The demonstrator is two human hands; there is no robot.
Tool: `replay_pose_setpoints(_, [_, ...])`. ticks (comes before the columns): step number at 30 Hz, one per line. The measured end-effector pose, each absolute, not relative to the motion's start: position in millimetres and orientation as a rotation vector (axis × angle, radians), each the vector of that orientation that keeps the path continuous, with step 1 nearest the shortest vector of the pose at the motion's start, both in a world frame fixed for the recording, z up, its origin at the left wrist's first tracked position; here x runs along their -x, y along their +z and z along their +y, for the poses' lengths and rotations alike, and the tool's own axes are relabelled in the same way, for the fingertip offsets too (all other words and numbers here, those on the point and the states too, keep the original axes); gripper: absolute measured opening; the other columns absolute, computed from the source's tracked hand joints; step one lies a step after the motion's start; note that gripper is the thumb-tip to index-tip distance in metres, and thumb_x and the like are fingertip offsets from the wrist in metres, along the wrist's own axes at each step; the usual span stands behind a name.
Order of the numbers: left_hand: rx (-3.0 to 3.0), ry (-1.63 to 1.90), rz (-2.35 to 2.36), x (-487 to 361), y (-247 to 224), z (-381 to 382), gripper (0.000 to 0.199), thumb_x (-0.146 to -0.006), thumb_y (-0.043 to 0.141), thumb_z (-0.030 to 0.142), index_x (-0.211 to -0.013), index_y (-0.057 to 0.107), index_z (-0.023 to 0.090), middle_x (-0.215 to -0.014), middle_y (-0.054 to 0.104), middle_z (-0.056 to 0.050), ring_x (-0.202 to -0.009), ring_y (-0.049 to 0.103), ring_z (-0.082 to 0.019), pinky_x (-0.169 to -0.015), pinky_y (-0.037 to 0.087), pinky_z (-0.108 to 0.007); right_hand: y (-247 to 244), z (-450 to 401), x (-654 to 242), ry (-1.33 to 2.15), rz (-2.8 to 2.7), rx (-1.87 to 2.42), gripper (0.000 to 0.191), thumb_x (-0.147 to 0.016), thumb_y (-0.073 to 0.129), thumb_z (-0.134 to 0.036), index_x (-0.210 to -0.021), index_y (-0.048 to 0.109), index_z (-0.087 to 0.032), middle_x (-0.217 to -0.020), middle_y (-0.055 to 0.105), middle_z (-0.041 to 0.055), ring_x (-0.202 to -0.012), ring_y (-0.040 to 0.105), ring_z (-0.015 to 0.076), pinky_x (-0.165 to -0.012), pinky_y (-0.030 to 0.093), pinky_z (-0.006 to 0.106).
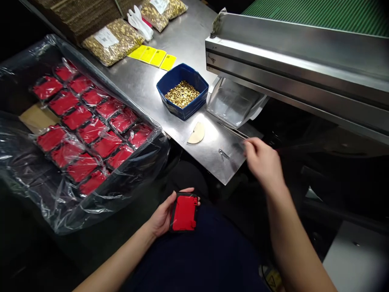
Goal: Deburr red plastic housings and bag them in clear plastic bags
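A red part with a black rim (184, 212) lies in my left hand (164, 215), low in front of my lap, with the fingers wrapped round it from below. My right hand (263, 160) is beside the right corner of the metal table, its fingers closed; whatever they hold, if anything, is too small to make out. Left of that hand, a small metal tool (224, 153) and a cream-coloured half disc (197, 133) rest on the metal table (212, 166). Behind them is a blue bin (182, 91) of small brass-coloured pieces.
A lined crate (146, 162) of bagged red parts fills the left. Bags of brass pieces (114, 40), yellow labels (152, 56) and a white glove (139, 23) lie at the back. A metal conveyor frame (291, 65) overhangs clear bags (234, 101) at right.
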State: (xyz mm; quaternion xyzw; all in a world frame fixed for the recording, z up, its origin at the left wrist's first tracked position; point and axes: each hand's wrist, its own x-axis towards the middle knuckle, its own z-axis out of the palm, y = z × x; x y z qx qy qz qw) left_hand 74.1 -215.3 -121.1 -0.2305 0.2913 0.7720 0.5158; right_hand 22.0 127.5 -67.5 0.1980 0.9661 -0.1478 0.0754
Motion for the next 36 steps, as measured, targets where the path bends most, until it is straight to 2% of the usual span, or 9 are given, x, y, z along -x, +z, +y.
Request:
replay_pose_setpoints(3, [0.502, 1.857, 0.683, -72.5, -124.0, -217.9, 0.069, -0.094, 0.062, 0.049, -0.150, 0.045, 0.012, -0.138, 0.063, -0.024, -0.128, 0.061, -0.037, -0.105, 0.048, -0.047, -89.3, 198.0, -66.5, 0.168, 2.690, -0.531, 0.041, -0.104, 0.035, -0.027, -0.136, 0.059, -0.022, -0.105, 0.072, 0.0151, -0.085, 0.069, 0.0291, -0.067, 0.047, 0.033])
replay_pose_setpoints(6, [0.504, 1.849, 0.694, -69.2, -123.7, -214.2, 0.067, -0.095, 0.061, 0.052, -0.147, 0.048, 0.013, -0.137, 0.064, -0.024, -0.125, 0.063, -0.037, -0.104, 0.050, -0.047, -126.3, 237.0, -78.7, 0.258, 2.637, -0.387, 0.054, -0.097, 0.040, -0.014, -0.151, 0.046, -0.018, -0.122, 0.064, 0.0217, -0.100, 0.066, 0.0325, -0.070, 0.048, 0.035])
replay_pose_setpoints(10, [0.531, 1.857, 0.888, -63.9, -111.9, -210.8, 0.062, -0.093, 0.062, 0.057, -0.140, 0.056, 0.017, -0.126, 0.071, -0.020, -0.115, 0.068, -0.034, -0.094, 0.056, -0.043, -155.9, 252.7, -63.7, 0.243, 2.657, -0.199, 0.052, -0.097, 0.035, -0.010, -0.146, 0.050, -0.015, -0.130, 0.057, 0.0252, -0.109, 0.062, 0.0341, -0.081, 0.050, 0.041])
replay_pose_setpoints(15, [0.448, 1.785, 1.412, -60.3, -93.5, -226.4, 0.061, -0.089, 0.073, 0.048, -0.142, 0.055, 0.022, -0.117, 0.074, -0.012, -0.102, 0.070, -0.028, -0.085, 0.057, -0.036, -123.7, 246.8, -77.9, 0.056, 2.648, 0.170, 0.048, -0.087, 0.050, -0.012, -0.134, 0.059, -0.016, -0.146, 0.053, 0.0195, -0.135, 0.049, 0.0336, -0.110, 0.039, 0.049])
replay_pose_setpoints(19, [0.399, 1.702, 1.567, -62.7, -93.6, -236.9, 0.061, -0.091, 0.070, 0.050, -0.143, 0.055, 0.021, -0.117, 0.074, -0.011, -0.103, 0.069, -0.027, -0.087, 0.055, -0.034, -68.9, 179.3, -112.7, -0.394, 2.464, 0.531, 0.034, -0.086, 0.053, -0.015, -0.118, 0.064, -0.021, -0.122, 0.069, 0.0119, -0.120, 0.062, 0.0253, -0.119, 0.028, 0.046])
replay_pose_setpoints(21, [0.373, 1.676, 1.597, -63.7, -96.1, -237.0, 0.063, -0.091, 0.069, 0.051, -0.144, 0.055, 0.021, -0.116, 0.074, -0.010, -0.103, 0.068, -0.027, -0.087, 0.054, -0.033, -48.5, 126.1, -123.6, -0.485, 2.358, 0.554, 0.020, -0.083, 0.058, -0.020, -0.102, 0.065, -0.020, -0.101, 0.072, 0.0092, -0.100, 0.069, 0.0256, -0.109, 0.040, 0.044])
replay_pose_setpoints(23, [0.345, 1.644, 1.627, -63.8, -97.9, -235.7, 0.064, -0.091, 0.069, 0.052, -0.144, 0.054, 0.021, -0.114, 0.074, -0.010, -0.100, 0.068, -0.027, -0.085, 0.054, -0.032, -38.7, 75.7, -126.8, -0.454, 2.311, 0.500, 0.015, -0.086, 0.059, -0.029, -0.093, 0.065, -0.018, -0.086, 0.073, 0.0093, -0.082, 0.072, 0.0280, -0.081, 0.052, 0.039])
replay_pose_setpoints(26, [0.326, 1.618, 1.663, -63.1, -99.0, -234.5, 0.061, -0.092, 0.067, 0.052, -0.144, 0.055, 0.021, -0.114, 0.074, -0.008, -0.097, 0.068, -0.026, -0.083, 0.054, -0.030, -39.7, 27.3, -122.9, -0.393, 2.283, 0.457, 0.025, -0.090, 0.057, -0.039, -0.090, 0.067, -0.015, -0.075, 0.073, 0.0104, -0.066, 0.072, 0.0286, -0.058, 0.045, 0.034])
replay_pose_setpoints(36, [0.263, 1.623, 1.565, -64.3, -92.4, -243.2, 0.070, -0.091, 0.067, 0.054, -0.151, 0.047, 0.023, -0.130, 0.068, -0.011, -0.116, 0.064, -0.031, -0.095, 0.051, -0.034, -31.9, 26.1, -107.7, -0.407, 2.238, 0.404, 0.053, -0.093, 0.056, -0.063, -0.077, 0.072, -0.016, -0.073, 0.075, 0.0115, -0.067, 0.074, 0.0293, -0.054, 0.042, 0.031])
